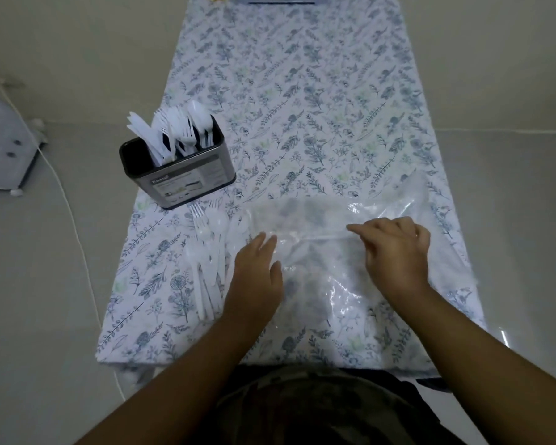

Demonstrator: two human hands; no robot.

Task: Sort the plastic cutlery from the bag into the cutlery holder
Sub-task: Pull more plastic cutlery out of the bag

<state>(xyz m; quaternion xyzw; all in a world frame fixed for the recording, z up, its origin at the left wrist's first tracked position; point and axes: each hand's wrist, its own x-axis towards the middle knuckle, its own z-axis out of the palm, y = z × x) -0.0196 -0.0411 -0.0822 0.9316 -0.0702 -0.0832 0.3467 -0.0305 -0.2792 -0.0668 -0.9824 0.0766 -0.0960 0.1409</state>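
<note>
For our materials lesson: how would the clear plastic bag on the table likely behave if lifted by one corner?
The clear plastic bag would probably flop and sag; it lies flat and wrinkled. It looks thin, so likely very light. Its glossy sheen suggests it may be slippery.

Item: my dark, metal-sided rectangular cutlery holder with rounded corners. Its front carries a pale paper product label; on the label's dark top strip I read a brand, seemingly "Koziol" or similar, too blurred to confirm. The label's smaller print is illegible.
</note>
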